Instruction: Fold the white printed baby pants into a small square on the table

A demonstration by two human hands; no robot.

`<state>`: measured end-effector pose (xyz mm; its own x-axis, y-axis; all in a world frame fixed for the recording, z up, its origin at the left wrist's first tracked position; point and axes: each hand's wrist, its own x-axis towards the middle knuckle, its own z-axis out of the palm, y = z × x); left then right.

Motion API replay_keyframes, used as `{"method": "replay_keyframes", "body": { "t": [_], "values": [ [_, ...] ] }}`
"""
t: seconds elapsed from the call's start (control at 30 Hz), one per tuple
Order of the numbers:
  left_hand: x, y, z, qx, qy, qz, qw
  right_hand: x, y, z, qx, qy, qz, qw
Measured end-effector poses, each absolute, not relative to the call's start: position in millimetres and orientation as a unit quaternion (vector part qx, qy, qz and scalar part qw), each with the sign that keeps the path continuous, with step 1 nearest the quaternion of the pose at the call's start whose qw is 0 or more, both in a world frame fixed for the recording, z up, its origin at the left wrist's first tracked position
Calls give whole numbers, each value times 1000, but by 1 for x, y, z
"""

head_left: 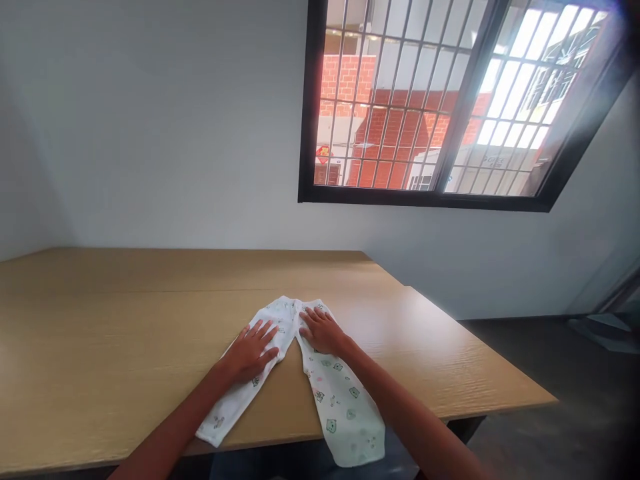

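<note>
A pair of small white pants (pixel 343 403) with printed animal faces lies spread on the wooden table, waist end away from me and legs apart toward me. My left hand (pixel 251 353) rests flat on the left leg, fingers spread. Higher up near the waist, my right hand (pixel 323 330) lies flat on the right side, its fingers also stretched out. Neither hand grips the cloth. The right leg's end hangs past the table's front edge, while the left leg's cuff reaches close to that edge. My hands and forearms cover parts of the fabric.
The wooden table (pixel 125 347) stretches far to the left and ends at a slanted edge on the right. Behind it stands a plain wall (pixel 175 133) with a barred, dark-framed window (pixel 370 195). Dark floor (pixel 520 353) shows at the right.
</note>
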<state>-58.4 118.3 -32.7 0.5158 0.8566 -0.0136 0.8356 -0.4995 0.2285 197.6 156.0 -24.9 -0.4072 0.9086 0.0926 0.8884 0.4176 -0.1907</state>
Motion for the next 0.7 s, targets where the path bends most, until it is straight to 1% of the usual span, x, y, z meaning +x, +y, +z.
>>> {"method": "replay_keyframes", "body": {
  "t": [0.13, 0.3, 0.4, 0.57, 0.7],
  "values": [
    [-46, 120, -18, 880, 461, 58, 99, 185, 172, -32, -597, -796, 33, 91],
    [11, 62, -15, 875, 462, 79, 120, 171, 166, -36, -664, -743, 6, 87],
    [19, 34, -19, 861, 474, 89, 160, 174, 147, -31, -685, -724, -24, 78],
    [-50, 47, -22, 877, 399, 103, 248, 197, 95, -12, -659, -748, -59, 63],
    [-112, 61, -15, 842, 434, 130, 292, 216, 60, 3, -606, -793, -18, 55]
  ]
}}
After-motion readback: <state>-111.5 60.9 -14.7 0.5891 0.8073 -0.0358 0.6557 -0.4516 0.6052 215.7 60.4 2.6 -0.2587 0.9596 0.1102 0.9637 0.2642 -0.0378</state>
